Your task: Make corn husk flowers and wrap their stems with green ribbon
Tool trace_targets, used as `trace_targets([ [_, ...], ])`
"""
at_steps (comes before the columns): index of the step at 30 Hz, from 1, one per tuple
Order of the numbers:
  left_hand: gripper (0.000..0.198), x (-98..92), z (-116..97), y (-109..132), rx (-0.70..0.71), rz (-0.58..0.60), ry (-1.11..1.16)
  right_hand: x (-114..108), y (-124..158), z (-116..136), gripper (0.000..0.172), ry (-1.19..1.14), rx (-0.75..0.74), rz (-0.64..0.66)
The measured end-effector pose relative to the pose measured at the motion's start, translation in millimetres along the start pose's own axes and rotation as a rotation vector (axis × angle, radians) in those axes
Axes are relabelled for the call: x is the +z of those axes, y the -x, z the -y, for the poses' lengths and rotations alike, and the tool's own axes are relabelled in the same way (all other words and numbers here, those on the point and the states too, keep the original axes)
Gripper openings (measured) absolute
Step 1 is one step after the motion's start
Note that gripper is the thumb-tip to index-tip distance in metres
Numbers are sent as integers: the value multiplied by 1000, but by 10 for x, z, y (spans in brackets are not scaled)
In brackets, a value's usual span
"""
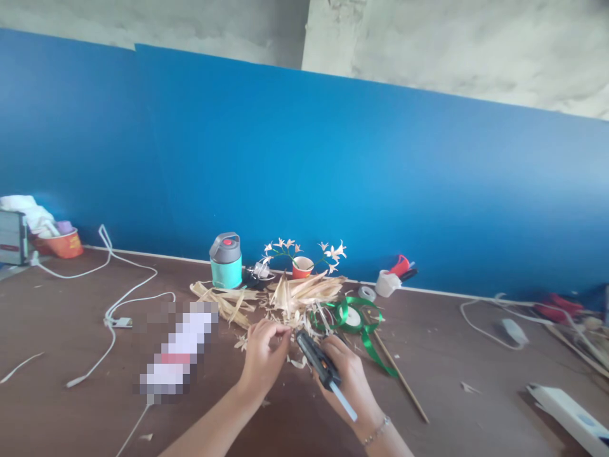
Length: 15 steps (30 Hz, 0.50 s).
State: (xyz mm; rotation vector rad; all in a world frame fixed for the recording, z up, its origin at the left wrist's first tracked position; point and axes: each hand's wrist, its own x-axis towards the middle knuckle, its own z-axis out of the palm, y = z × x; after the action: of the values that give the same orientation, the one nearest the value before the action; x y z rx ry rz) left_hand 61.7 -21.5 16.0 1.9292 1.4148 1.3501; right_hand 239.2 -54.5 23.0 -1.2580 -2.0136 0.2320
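while the right hand is wrapped around a dark glue gun, the left hand is just beside it, thumb and forefinger drawn close together; whether anything thin is caught between their tips, i cannot tell. the two hands are apart, with the front of the gun between them. a pale glue stick juts from the back of the gun toward the person, and a bracelet circles the right wrist. under and around the gun's front, husk scraps are scattered on the brown table. beyond the hands is a heap of dried husks, with more husk strips to its left. just behind the heap, an orange cup holds green stems that arch out to both sides, bearing pale flowers. a teal flask with a grey lid stands upright left of the cup. right of the heap, a spool with loose green ribbon lies near a roll of tape, and a thin stick slants across the table.
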Motion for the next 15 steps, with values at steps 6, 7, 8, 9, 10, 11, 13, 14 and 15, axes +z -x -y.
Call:
trace_targets([
  [6, 18, 7, -5, -7, 9, -22, 14, -26, 0, 10, 6, 19, -2, -5],
  [7, 18, 6, -6, -7, 10, -24, 23, -33, 4, 11, 7, 36, 17, 2],
  [8, 18, 3, -7, -6, 11, -28, 34, -40, 10, 11, 7, 57, 43, 7],
  [9, 18, 1, -7, -4, 12, -31, 47, -45, 17, 8, 8, 80, 74, 8],
  [10, 17, -2, -4, -1, 17, -34, 62, -47, 24, 2, 9, 98, 107, -1],
  [11, 16, -4, 1, 3, 26, -36, 79, -47, 29, -8, 11, 101, 133, -13],
  [13, 16, -9, 16, 11, 53, -27, 110, -40, 27, -42, 14, 59, 174, -42],
  [14, 16, -12, 23, 13, 69, -17, 118, -34, 20, -65, 14, 18, 200, -55],
  [15, 17, -18, 27, 15, 85, -4, 114, -30, 8, -89, 11, -32, 234, -65],
])
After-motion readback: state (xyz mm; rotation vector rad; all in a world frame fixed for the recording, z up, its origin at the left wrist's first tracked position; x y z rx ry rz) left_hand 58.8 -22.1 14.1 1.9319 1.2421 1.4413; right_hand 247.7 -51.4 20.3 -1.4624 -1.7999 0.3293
